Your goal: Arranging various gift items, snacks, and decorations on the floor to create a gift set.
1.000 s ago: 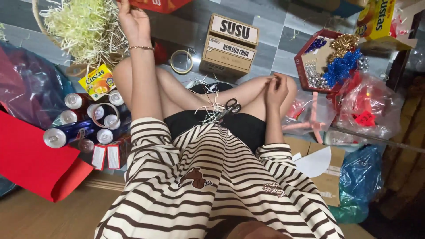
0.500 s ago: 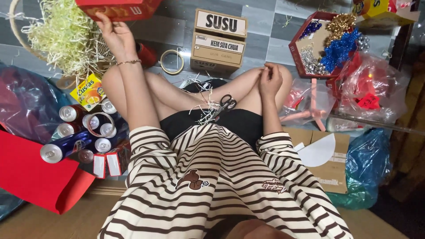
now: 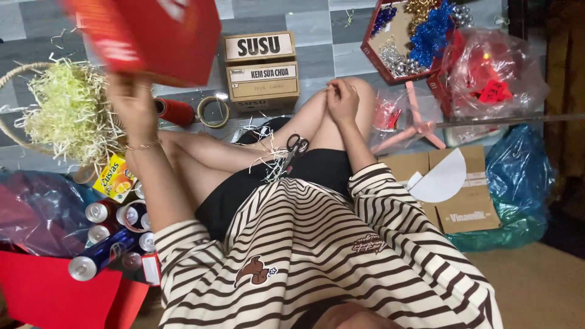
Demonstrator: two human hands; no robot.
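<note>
Overhead, left hand (image 3: pixel 131 100) holds red box (image 3: pixel 152 36); right hand (image 3: pixel 342 100) rests on knee.

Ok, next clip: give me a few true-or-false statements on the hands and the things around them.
1. The left hand holds up a red box. True.
2. The right hand grips the scissors. False: it rests on the knee, and the scissors lie on the lap.
3. Drink cans lie on the floor beside the left arm. True.
4. The basket holds tinsel. False: it holds pale shredded paper; the tinsel sits in a red tray.
5. A tape roll lies near the cardboard cartons. True.
</note>
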